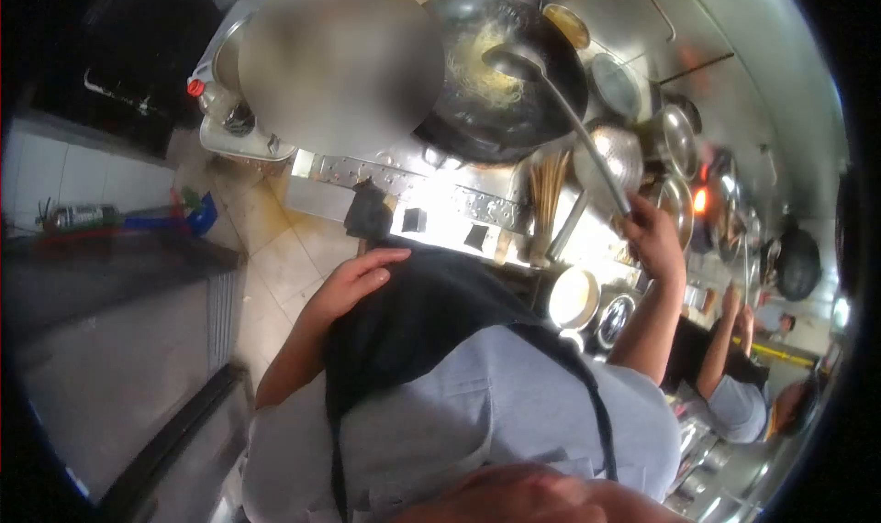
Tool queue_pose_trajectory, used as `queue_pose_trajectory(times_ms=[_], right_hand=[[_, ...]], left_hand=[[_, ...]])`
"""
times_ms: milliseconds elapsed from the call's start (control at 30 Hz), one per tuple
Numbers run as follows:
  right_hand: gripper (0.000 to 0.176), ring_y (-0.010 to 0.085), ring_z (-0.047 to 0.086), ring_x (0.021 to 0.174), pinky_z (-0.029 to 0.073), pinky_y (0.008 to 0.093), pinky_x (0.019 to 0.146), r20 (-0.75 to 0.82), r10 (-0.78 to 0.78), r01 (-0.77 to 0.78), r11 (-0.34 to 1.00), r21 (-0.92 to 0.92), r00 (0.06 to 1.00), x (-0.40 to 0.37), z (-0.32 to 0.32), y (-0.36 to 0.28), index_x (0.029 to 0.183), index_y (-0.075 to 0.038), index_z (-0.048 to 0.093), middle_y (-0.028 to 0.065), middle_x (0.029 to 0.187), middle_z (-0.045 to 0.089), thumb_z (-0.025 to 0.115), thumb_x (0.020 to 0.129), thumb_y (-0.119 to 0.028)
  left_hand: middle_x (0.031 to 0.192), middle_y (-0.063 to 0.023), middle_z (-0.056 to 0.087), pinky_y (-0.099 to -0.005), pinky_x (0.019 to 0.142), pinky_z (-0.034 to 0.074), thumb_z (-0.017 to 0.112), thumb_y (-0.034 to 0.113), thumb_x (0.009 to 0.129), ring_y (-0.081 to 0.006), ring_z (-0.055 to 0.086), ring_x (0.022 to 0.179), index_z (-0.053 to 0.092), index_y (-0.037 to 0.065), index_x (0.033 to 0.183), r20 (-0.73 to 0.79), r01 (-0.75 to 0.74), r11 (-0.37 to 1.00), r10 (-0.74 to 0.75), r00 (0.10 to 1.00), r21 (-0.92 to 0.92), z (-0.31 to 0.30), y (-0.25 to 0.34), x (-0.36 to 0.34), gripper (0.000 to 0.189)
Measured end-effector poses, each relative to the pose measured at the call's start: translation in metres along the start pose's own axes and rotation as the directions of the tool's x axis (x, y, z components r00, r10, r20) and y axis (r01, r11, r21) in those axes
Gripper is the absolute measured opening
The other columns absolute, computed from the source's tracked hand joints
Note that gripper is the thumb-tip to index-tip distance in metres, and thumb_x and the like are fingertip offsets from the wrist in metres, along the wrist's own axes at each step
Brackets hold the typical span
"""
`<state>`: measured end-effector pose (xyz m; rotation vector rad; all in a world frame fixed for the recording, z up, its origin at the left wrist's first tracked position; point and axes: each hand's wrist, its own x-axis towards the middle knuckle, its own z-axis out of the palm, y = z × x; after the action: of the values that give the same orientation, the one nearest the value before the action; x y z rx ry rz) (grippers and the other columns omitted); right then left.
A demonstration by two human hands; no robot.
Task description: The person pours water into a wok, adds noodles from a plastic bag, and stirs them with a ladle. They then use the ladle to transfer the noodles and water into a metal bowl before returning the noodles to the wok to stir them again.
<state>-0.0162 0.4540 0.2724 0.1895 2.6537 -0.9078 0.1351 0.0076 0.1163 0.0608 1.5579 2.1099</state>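
My right hand (655, 237) grips the long handle of a metal ladle (585, 138). The ladle's bowl hangs over a large dark wok (553, 110), above pale noodle-like strands (473, 75) in it. At my waist, my left hand (356, 283) rests beside the black apron (418, 312), fingers stretched out and holding nothing. A dark cloth (369, 213) hangs at the stove's front edge, just beyond that hand. A blurred patch covers the area left of the wok.
A bundle of thin sticks (548, 188) and a perforated strainer (610, 161) lie right of the wok. A red-capped bottle (213, 99) stands in a tray at the left. Toward the right, another person (734, 404) works near a flame (701, 200).
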Motion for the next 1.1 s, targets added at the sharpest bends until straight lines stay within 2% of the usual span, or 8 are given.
queue_pose_trajectory(times_ms=[433,500,567,667,733,933,1067,1100], right_hand=[[0.053,0.0112,0.055,0.059,0.046,0.0298,0.051,-0.092,-0.010,0.017,0.997,0.074,0.996,0.067,0.120,0.024,0.140,-0.007,0.052,0.0055,0.076,0.060,0.058,0.087,-0.007],[0.053,0.0224,0.061,0.070,0.049,0.0357,0.071,-0.150,-0.071,0.086,0.992,0.096,0.986,0.088,0.145,0.040,0.136,-0.007,0.055,0.0188,0.078,0.063,0.057,0.083,-0.014],[0.054,0.0227,0.061,0.072,0.049,0.0339,0.073,-0.073,-0.015,0.027,0.985,0.171,0.997,0.079,0.135,0.020,0.136,-0.007,0.054,0.0181,0.079,0.063,0.059,0.084,-0.015],[0.053,0.0210,0.061,0.071,0.049,0.0326,0.072,-0.047,-0.062,0.068,0.989,0.133,0.997,0.071,0.125,0.025,0.136,-0.007,0.055,0.0177,0.078,0.062,0.059,0.084,-0.016],[0.053,0.0090,0.051,0.051,0.043,0.0273,0.047,-0.003,-0.114,0.113,0.982,0.149,0.993,0.059,0.120,0.033,0.140,-0.007,0.052,0.0012,0.067,0.054,0.058,0.088,-0.009],[0.054,0.0088,0.052,0.051,0.044,0.0266,0.047,0.212,0.044,-0.125,0.912,0.390,0.976,0.031,0.098,0.014,0.141,-0.005,0.051,0.0021,0.068,0.056,0.059,0.088,-0.008],[0.055,0.0092,0.052,0.051,0.044,0.0270,0.047,0.195,0.058,-0.142,0.883,0.447,0.979,0.028,0.098,0.018,0.142,-0.005,0.050,0.0025,0.068,0.056,0.058,0.088,-0.009],[0.055,0.0094,0.052,0.051,0.044,0.0273,0.048,0.056,0.020,-0.038,0.939,0.341,0.998,0.037,0.114,0.028,0.142,-0.004,0.049,0.0027,0.069,0.056,0.058,0.088,-0.009]], left_hand=[[0.132,-0.0101,0.056,-0.0320,0.107,0.036,0.052,0.016,0.097,-0.0193,0.050,0.125,0.055,0.002,0.134,0.089,0.053,0.993,-0.062,0.994,0.104,0.001,0.001,0.037,0.040],[0.132,-0.0099,0.057,-0.0322,0.107,0.036,0.052,0.017,0.097,-0.0193,0.051,0.124,0.055,0.003,0.134,0.095,0.059,0.997,-0.063,0.993,0.047,0.001,0.001,0.036,0.040],[0.132,-0.0096,0.057,-0.0327,0.108,0.035,0.053,0.018,0.097,-0.0194,0.050,0.125,0.056,0.002,0.133,0.091,0.011,0.994,-0.022,0.996,0.112,0.001,0.002,0.036,0.040],[0.133,-0.0092,0.057,-0.0328,0.108,0.035,0.052,0.017,0.096,-0.0194,0.050,0.125,0.057,0.002,0.133,0.078,-0.005,0.991,-0.006,0.997,0.132,-0.001,0.001,0.036,0.040],[0.133,-0.0092,0.057,-0.0327,0.108,0.035,0.052,0.017,0.096,-0.0193,0.050,0.125,0.057,0.002,0.133,0.077,-0.024,0.990,0.014,0.997,0.138,-0.002,0.001,0.035,0.039],[0.133,-0.0088,0.057,-0.0327,0.109,0.034,0.053,0.017,0.096,-0.0194,0.049,0.126,0.057,0.002,0.133,0.076,0.011,0.993,-0.021,0.997,0.121,-0.005,0.001,0.034,0.040],[0.134,-0.0085,0.056,-0.0328,0.109,0.034,0.054,0.019,0.095,-0.0196,0.049,0.127,0.057,0.001,0.132,0.090,0.031,0.997,-0.037,0.995,0.066,-0.004,0.008,0.037,0.041],[0.134,-0.0085,0.056,-0.0328,0.109,0.034,0.054,0.019,0.095,-0.0196,0.049,0.127,0.057,0.001,0.132,0.096,0.031,0.997,-0.038,0.995,0.068,-0.003,0.009,0.038,0.041]])
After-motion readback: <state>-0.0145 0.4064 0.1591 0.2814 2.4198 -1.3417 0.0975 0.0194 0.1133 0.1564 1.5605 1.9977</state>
